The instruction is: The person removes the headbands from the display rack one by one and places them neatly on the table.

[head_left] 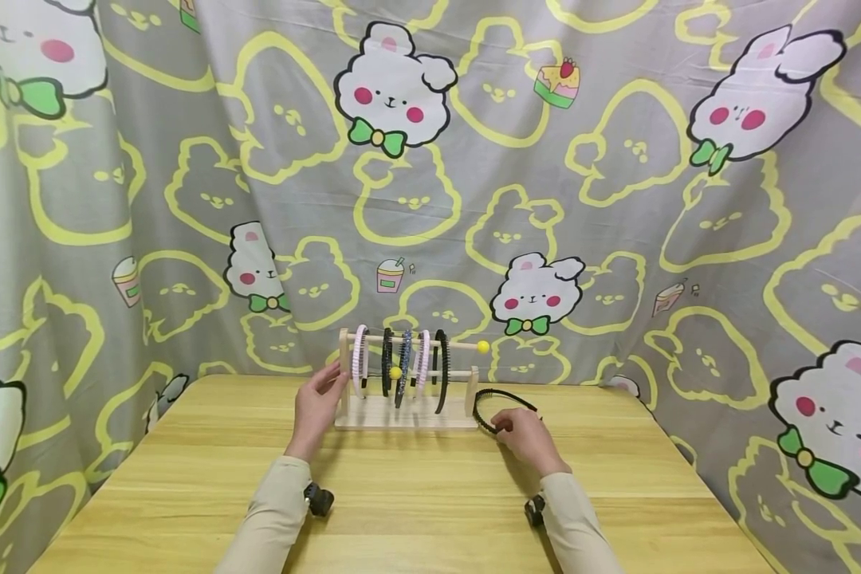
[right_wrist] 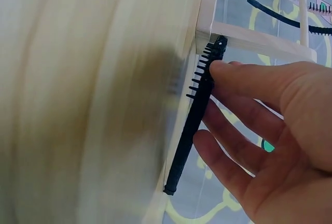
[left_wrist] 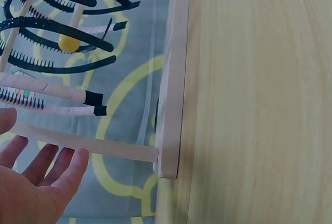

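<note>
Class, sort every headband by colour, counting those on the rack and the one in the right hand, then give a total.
Pale pink headbands: 2
Black headbands: 3, including one in the right hand
Glittery blue-grey headband: 1
Total: 6

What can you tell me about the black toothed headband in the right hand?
The narrow, black, curved headband has a row of slim comb-like teeth along one side. Its dark surface looks slightly textured; the material is unclear. The right hand pinches it between thumb and fingers, beside the right end of the pale wooden rack. Whether it touches the rack is unclear.
</note>
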`<action>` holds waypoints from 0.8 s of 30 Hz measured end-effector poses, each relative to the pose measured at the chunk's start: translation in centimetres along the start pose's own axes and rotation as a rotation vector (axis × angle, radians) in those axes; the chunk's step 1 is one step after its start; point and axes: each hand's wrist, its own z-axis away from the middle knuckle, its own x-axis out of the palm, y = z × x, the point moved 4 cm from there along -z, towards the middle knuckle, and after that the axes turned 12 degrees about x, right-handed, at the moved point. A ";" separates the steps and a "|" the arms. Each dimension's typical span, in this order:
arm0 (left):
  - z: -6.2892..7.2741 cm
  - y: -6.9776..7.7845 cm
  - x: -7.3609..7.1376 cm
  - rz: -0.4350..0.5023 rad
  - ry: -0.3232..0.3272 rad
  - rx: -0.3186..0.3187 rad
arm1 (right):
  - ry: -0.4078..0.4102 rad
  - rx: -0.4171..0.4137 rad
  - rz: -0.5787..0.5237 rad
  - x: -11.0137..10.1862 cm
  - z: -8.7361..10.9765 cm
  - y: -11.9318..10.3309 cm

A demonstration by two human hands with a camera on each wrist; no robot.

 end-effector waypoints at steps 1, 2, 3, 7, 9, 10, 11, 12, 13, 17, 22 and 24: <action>0.0 0.0 0.0 0.000 0.000 -0.001 | 0.002 0.006 -0.001 -0.1 0.0 0.0; 0.0 0.0 0.0 0.000 -0.001 -0.001 | 0.008 0.006 -0.002 -0.2 0.0 -0.1; 0.0 0.0 0.0 0.000 0.000 -0.002 | 0.014 0.005 0.000 -0.4 0.0 -0.1; -0.1 0.0 0.0 -0.003 0.000 -0.007 | 0.046 -0.006 0.000 -1.2 0.0 -0.7; -0.1 0.0 0.0 -0.004 -0.001 -0.008 | 0.064 -0.016 -0.003 -1.7 -0.1 -1.1; -0.1 0.0 0.0 -0.004 -0.001 -0.007 | 0.073 -0.020 -0.008 -1.9 -0.1 -1.3; -0.1 0.0 0.0 -0.002 0.000 -0.007 | 0.082 -0.025 -0.016 -2.1 -0.1 -1.6; -0.1 0.1 0.0 -0.001 0.000 -0.006 | 0.093 -0.028 -0.021 -2.3 -0.1 -1.8; -0.1 0.1 0.0 0.001 0.001 -0.005 | 0.103 -0.033 -0.028 -2.5 0.0 -2.1; -0.1 0.1 0.0 0.003 -0.001 -0.003 | 0.137 -0.031 -0.069 -3.1 0.1 -3.1; 0.1 0.1 0.0 -0.005 -0.007 -0.002 | 0.154 -0.015 -0.157 -3.7 0.4 -4.2; 0.1 0.1 -0.1 -0.010 -0.001 -0.001 | 0.158 -0.011 -0.196 -3.9 0.5 -4.8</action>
